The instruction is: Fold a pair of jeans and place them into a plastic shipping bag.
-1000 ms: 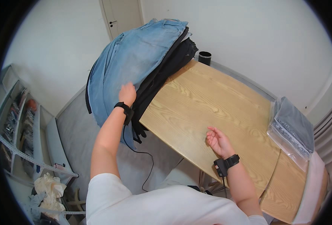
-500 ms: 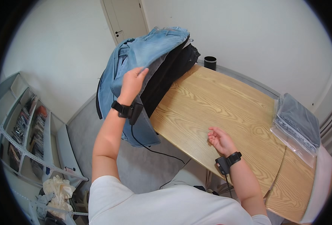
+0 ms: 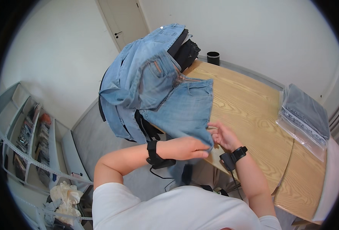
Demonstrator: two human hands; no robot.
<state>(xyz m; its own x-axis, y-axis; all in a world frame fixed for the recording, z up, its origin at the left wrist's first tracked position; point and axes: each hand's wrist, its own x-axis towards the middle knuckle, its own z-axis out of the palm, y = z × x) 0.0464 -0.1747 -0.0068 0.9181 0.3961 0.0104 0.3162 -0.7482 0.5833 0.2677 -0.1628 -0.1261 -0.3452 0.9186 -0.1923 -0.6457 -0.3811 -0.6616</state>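
A pair of light blue jeans point(image 3: 188, 101) is drawn partly off a heap of clothes, its waistband and front pocket lying over the table. Its nearer part hangs past the front edge, blurred by motion. My left hand point(image 3: 192, 148) is closed on the denim there, thumb pointing right. Just right of that, my right hand point(image 3: 226, 137) is half curled with fingers apart, the fingertips at the side edge of the jeans. It does not appear to grip the cloth. Black straps with small boxes and cables sit on both wrists.
The clothes heap point(image 3: 129, 57), blue denim over black garments, drapes off the table's left end. Folded grey garments in clear bags point(image 3: 305, 111) lie at the right of the wooden table point(image 3: 253, 115). A black bin point(image 3: 213, 58) stands behind; a packed shelf point(image 3: 27, 142) is at left.
My left hand has come from the heap toward me and right, pulling the jeans across the table's front edge. My right hand stays nearly where it was, now beside the denim.
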